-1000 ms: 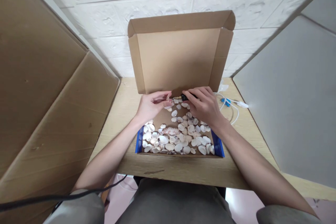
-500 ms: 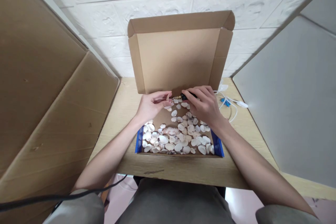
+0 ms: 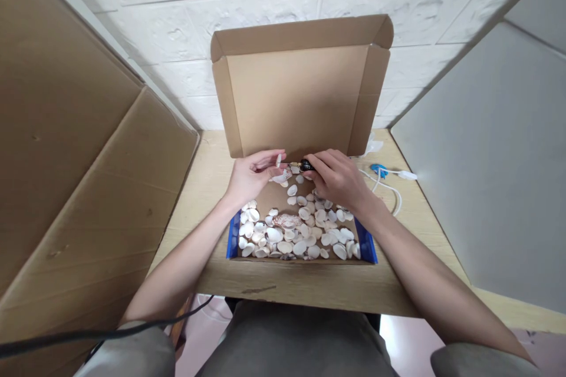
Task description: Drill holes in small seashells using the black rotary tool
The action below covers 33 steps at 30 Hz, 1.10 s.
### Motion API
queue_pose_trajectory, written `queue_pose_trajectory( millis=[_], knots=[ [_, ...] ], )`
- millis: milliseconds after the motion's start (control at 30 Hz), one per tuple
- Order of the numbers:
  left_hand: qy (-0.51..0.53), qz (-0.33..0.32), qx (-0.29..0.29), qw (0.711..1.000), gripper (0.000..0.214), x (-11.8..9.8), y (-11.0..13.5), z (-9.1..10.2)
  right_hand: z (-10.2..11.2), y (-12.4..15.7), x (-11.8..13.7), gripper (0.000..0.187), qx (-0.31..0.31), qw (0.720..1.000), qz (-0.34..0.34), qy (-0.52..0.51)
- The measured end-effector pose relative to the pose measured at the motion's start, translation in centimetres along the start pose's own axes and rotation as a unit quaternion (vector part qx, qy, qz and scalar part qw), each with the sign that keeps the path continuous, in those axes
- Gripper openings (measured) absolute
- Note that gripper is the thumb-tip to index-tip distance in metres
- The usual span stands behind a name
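With fingers of the left hand (image 3: 247, 177) clamped on a pale shell (image 3: 278, 160) near the far edge of the open box (image 3: 366, 245), and those of the right hand (image 3: 338, 175) closed round a black-handled tool (image 3: 306, 165). Looking whiter than half a second ago, probably turned to meet the tool at another angle. Held edge-on between left thumb and fingers, just beside the tool's thin tip; impossible to tell whether touching.

Gry slvs (image 3: 128, 354), approx. elbow-lgth
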<state>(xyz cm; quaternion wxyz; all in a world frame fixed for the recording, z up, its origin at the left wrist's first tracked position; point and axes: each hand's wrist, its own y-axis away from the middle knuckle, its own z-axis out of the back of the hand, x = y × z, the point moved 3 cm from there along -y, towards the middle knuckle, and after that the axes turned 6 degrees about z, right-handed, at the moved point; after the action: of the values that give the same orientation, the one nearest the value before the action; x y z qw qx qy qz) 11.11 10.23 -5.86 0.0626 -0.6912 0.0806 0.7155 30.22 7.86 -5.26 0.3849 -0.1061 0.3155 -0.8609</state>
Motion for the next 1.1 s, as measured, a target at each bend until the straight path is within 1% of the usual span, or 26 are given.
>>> queue_pose_trajectory(
  millis=[233, 367, 500, 600, 800, 1100],
  knots=[
    [0.013, -0.016, 0.005, 1.0, 0.033, -0.15, 0.04, 0.11, 0.69, 0.06, -0.1, 0.026, -0.023, 0.998, 0.024, 0.055],
    [0.005, -0.019, 0.011, 1.0, 0.034, -0.2, 0.08, 0.06, 0.97, 0.09, -0.15, 0.027, -0.039, 0.998, 0.031, 0.049],
    [-0.04, -0.009, 0.007, 0.999, 0.035, -0.09, 0.21, -0.23, 0.86, 0.11, 0.1, 0.028, -0.023, 0.998, 0.04, 0.048],
    [-0.087, 0.0, 0.015, 0.996, 0.035, 0.23, 0.27, -0.48, 0.54, 0.04, 0.49, 0.027, -0.002, 0.998, 0.056, 0.024],
    [-0.094, 0.0, 0.019, 0.995, 0.037, 0.67, 0.2, -0.46, 0.0, -0.12, 0.71, 0.024, 0.04, 0.998, 0.029, -0.043],
    [-0.109, -0.011, 0.026, 0.994, 0.04, 0.45, 0.41, -0.55, 0.26, -0.21, 0.73, 0.023, 0.021, 0.999, 0.015, -0.047]
  ],
)
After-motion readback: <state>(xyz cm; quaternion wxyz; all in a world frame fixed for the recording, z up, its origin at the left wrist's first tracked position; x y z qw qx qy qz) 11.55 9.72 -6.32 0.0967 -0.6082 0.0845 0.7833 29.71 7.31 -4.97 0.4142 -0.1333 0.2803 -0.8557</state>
